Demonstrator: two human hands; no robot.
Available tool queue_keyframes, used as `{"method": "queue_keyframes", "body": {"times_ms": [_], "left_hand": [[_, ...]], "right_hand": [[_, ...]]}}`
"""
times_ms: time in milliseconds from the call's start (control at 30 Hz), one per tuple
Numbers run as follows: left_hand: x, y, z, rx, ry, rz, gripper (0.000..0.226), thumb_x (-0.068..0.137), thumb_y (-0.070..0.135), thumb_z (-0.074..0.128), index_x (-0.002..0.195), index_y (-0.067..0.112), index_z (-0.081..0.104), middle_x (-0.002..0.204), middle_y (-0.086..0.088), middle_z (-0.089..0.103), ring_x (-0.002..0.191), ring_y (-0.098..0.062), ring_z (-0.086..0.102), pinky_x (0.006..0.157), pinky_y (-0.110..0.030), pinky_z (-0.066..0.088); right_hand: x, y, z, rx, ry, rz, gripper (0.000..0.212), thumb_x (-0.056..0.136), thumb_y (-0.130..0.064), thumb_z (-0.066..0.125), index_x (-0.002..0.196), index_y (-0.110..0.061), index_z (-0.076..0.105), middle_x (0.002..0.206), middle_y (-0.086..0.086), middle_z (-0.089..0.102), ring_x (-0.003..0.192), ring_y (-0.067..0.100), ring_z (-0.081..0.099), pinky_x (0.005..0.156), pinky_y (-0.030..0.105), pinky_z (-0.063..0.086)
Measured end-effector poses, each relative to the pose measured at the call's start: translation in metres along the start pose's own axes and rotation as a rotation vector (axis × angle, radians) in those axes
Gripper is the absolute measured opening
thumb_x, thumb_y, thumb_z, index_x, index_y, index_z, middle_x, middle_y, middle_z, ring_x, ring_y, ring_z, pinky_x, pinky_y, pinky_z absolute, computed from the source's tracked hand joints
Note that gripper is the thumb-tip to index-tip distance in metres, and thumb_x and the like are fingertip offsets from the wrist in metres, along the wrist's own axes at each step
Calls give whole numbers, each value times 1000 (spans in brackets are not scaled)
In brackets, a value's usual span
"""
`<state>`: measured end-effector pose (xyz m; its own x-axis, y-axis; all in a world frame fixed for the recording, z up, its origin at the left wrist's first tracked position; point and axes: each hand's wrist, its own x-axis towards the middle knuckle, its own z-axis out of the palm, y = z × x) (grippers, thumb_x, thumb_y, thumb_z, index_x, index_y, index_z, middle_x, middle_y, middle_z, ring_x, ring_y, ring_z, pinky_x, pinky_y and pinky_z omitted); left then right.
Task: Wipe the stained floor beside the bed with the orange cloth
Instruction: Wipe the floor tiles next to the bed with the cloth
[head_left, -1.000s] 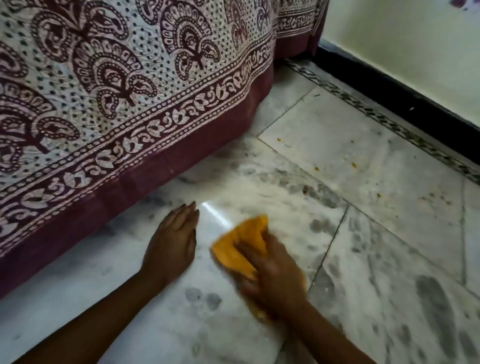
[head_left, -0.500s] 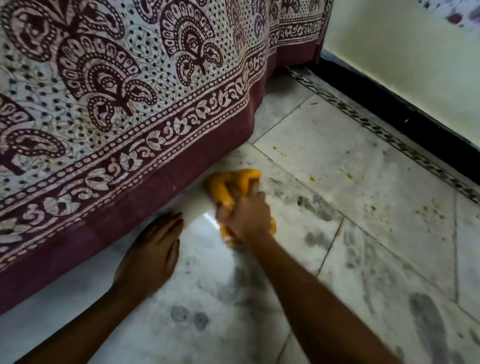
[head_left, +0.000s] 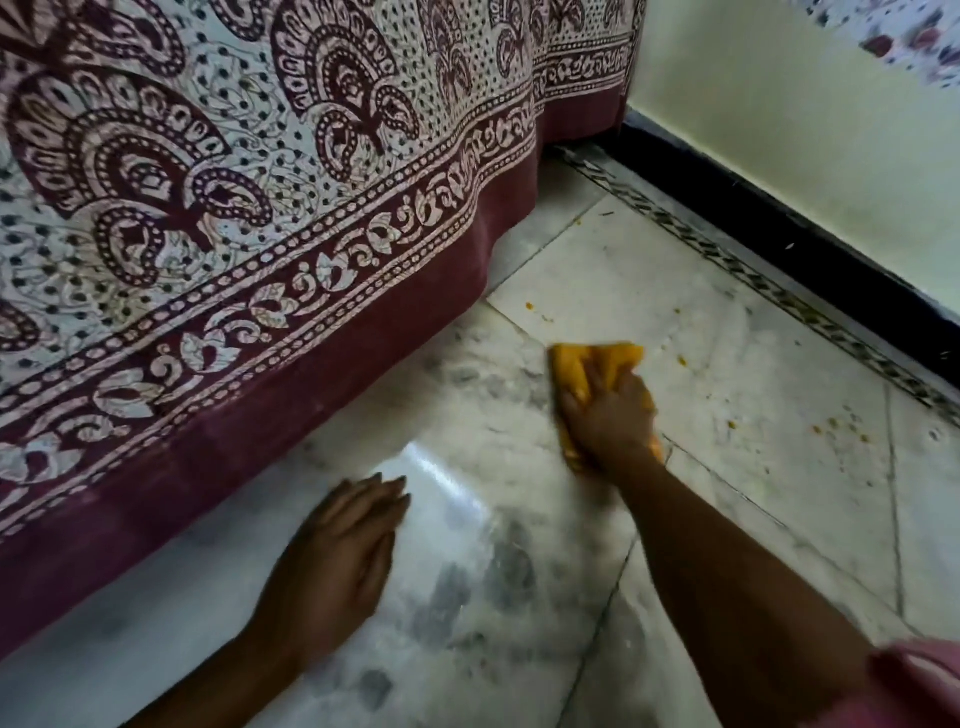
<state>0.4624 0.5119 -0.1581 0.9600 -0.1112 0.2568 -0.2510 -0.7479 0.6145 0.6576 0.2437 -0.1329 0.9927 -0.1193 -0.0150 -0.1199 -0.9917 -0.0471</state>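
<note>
My right hand (head_left: 608, 418) presses the crumpled orange cloth (head_left: 597, 361) onto the white marble floor (head_left: 727, 467), close to a tile joint and a short way out from the bed. The cloth sticks out beyond my fingers toward the wall. Small orange crumbs and specks (head_left: 836, 428) lie scattered on the tile to the right of the cloth. My left hand (head_left: 337, 551) rests flat on the floor, palm down with fingers together, near the bed's hanging cover. It holds nothing.
The bed's patterned maroon and cream cover (head_left: 270, 249) hangs to the floor along the left. A black skirting (head_left: 810, 244) and pale wall run along the right. Grey smudges (head_left: 467, 587) mark the marble between my hands.
My right hand has swept the cloth from near my left hand up toward the bed's edge, then rightward and outward onto the tile joint. My left hand has stayed flat on the floor.
</note>
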Motion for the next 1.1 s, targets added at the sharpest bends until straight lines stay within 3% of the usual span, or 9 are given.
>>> {"method": "queue_keyframes", "body": {"times_ms": [167, 333, 467, 633, 700, 833, 967, 1033, 1100], "left_hand": [[6, 12, 10, -7, 37, -96, 48, 93, 32, 30, 117, 7, 63, 124, -3, 60, 118, -13, 46, 104, -23, 30], [1, 6, 14, 8, 51, -109, 53, 96, 34, 25, 119, 4, 62, 124, -5, 60, 118, -17, 47, 104, -23, 30], [-1, 4, 17, 0, 79, -85, 52, 96, 33, 25, 115, 5, 65, 123, -3, 60, 120, -18, 47, 101, -28, 34], [-3, 3, 19, 5, 74, -90, 56, 97, 36, 21, 112, 8, 66, 122, -2, 61, 119, -19, 47, 101, -28, 34], [-1, 3, 17, -9, 78, -79, 55, 97, 36, 21, 111, 8, 66, 121, -2, 61, 119, -20, 47, 101, -29, 33], [1, 4, 15, 14, 67, -56, 45, 93, 26, 31, 109, 5, 67, 119, -6, 62, 117, -21, 48, 103, -25, 31], [0, 6, 12, 8, 70, -61, 45, 92, 26, 33, 107, 3, 68, 118, -9, 62, 117, -22, 48, 102, -22, 29], [0, 8, 10, 13, 79, -60, 42, 88, 22, 36, 104, 2, 69, 116, -10, 62, 116, -23, 47, 102, -20, 28], [1, 9, 10, 23, 73, -59, 41, 87, 21, 36, 103, 2, 69, 115, -10, 63, 115, -25, 48, 102, -22, 28]], "right_hand": [[-27, -101, 8, -9, 11, -439, 78, 75, -65, 21, 143, -30, 33, 147, 22, 30, 135, 39, 26, 108, 53, 23], [-106, 7, 8, 107, 14, -776, 66, 80, -58, 47, 142, -40, 32, 143, 12, 43, 135, 30, 33, 106, 49, 35], [-83, 91, -7, 85, 48, -443, 72, 77, -63, 40, 143, -44, 21, 141, 21, 41, 124, 41, 44, 90, 51, 48], [15, 6, 0, 74, 43, -90, 67, 82, -65, 38, 144, -41, 25, 143, 23, 30, 129, 40, 32, 107, 50, 27], [28, -49, 5, 70, 6, -112, 65, 86, -58, 46, 144, -36, 28, 146, 22, 26, 132, 39, 27, 108, 53, 24], [-21, -105, 9, 14, -57, -486, 72, 77, -63, 35, 142, -32, 34, 149, 22, 25, 137, 38, 22, 109, 53, 21], [-121, -9, 7, 122, -39, -751, 67, 77, -59, 45, 141, -38, 36, 148, 14, 35, 136, 33, 29, 108, 47, 25], [-157, 74, 2, 129, 9, -696, 67, 77, -55, 49, 140, -46, 30, 145, 10, 38, 130, 31, 36, 101, 46, 38], [-163, 140, -7, 137, 38, -399, 71, 76, -56, 46, 141, -54, 17, 141, 17, 40, 122, 37, 44, 89, 50, 48]]}}
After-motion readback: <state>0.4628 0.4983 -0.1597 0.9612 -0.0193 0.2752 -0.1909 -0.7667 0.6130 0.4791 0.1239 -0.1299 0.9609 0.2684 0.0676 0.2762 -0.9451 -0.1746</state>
